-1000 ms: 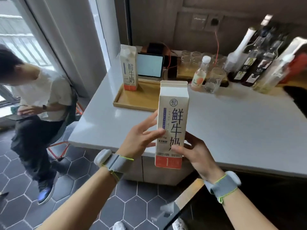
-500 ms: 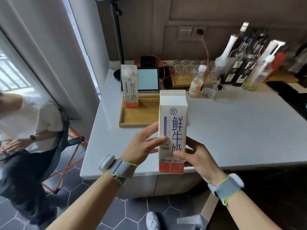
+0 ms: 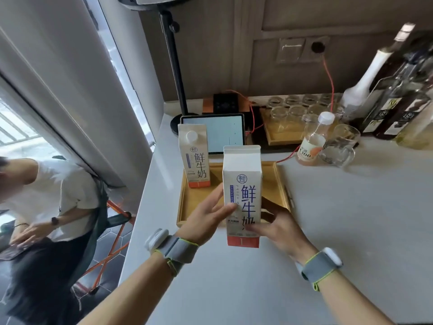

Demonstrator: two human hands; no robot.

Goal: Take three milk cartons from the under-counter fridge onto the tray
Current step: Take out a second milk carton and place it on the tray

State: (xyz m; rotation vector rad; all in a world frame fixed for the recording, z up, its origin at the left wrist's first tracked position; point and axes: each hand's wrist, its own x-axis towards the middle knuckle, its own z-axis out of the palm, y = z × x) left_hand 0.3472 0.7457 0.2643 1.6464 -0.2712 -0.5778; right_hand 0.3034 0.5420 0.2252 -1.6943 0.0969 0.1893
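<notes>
A pale grey worktop point(image 3: 339, 219) fills the right and lower part of the frame, running back to a brown wall with a socket plate point(image 3: 302, 49) in the upper right. White curtains hang along a window at the upper left, and a seated person in a white shirt point(image 3: 46, 198) occupies the lower left over dark hexagonal floor tiles. Near the wall stand a tablet point(image 3: 214, 132), a black lamp pole point(image 3: 174, 66), a small tray of glasses point(image 3: 295, 118), a small white-capped bottle point(image 3: 315, 139), a glass mug point(image 3: 339, 146) and a row of tall bottles point(image 3: 393, 97) at the far right.

A wooden tray point(image 3: 280, 184) lies at centre frame. On its upper left corner stands one milk carton point(image 3: 194, 158), upright, printed face toward the camera.

The held milk carton point(image 3: 242, 195) is also upright, long axis vertical, gable top up, printed face toward the camera, its orange base in front of the tray's near edge. The left hand point(image 3: 203, 216) presses its thumb and fingers on the carton's left side; the right hand point(image 3: 278, 226) clasps the lower right side, fingertips on the front.

Compared with half a second ago, the carton and both hands have moved forward from the worktop's near edge to the tray, and the camera is closer.
</notes>
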